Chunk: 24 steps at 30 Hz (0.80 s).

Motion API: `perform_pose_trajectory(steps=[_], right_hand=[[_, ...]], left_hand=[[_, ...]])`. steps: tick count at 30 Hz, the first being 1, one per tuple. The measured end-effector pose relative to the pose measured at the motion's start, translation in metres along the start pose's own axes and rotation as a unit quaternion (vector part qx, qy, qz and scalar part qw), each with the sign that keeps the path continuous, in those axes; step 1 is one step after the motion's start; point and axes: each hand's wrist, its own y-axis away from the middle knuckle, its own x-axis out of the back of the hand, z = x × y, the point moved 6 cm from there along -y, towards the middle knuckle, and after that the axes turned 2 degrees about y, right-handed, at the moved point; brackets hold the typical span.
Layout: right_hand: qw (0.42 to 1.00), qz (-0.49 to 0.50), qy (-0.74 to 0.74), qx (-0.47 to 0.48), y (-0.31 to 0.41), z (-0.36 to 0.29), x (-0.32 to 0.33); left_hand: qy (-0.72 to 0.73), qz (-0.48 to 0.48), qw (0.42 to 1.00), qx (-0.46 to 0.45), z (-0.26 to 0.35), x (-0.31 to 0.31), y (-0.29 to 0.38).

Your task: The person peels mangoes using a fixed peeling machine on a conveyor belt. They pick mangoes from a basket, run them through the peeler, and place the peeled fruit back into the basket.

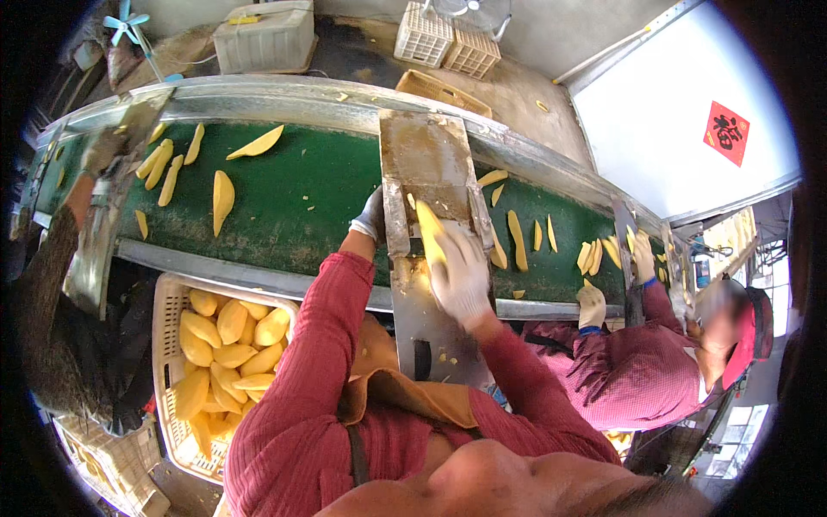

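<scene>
My right hand [460, 274], in a pale knit glove, holds a peeled yellow sweet potato or similar root [429, 226] against a metal slicing board [425, 150]. The hand is blurred. Yellow scraps cling to the board, which lies across a green conveyor belt [303, 194]. My left hand [371, 216], also gloved, is at the board's left side, its fingers hidden behind or under the edge. Cut yellow slices [223, 201] lie scattered on the belt on both sides of the board.
A plastic crate [163, 362] full of peeled yellow roots [226, 355] stands at my left. Co-workers sit on both sides; one's gloved hand [590, 306] is at the belt on the right, another's arm [81, 194] on the left. Metal rails [258, 90] edge the belt.
</scene>
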Motion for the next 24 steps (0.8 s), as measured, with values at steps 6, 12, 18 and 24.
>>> perform_pose_trajectory(steps=[6, 12, 18, 24], right_hand=[[0.994, 0.067, 0.089, 0.006, -0.138, 0.036, -0.089], [1.0, 0.021, 0.012, -0.019, -0.055, 0.019, -0.043], [0.993, 0.017, -0.092, -0.071, 0.044, -0.026, 0.02], [0.96, 0.012, -0.28, 0.012, 0.034, -0.08, 0.01]], left_hand=[[0.053, -0.053, 0.993, -0.088, 0.008, -0.005, -0.022], [0.088, 0.046, 0.993, -0.061, 0.028, 0.029, -0.004], [-0.082, 0.118, 0.964, -0.223, 0.056, 0.024, 0.129], [0.022, -0.092, 0.985, -0.142, -0.031, -0.054, 0.232]])
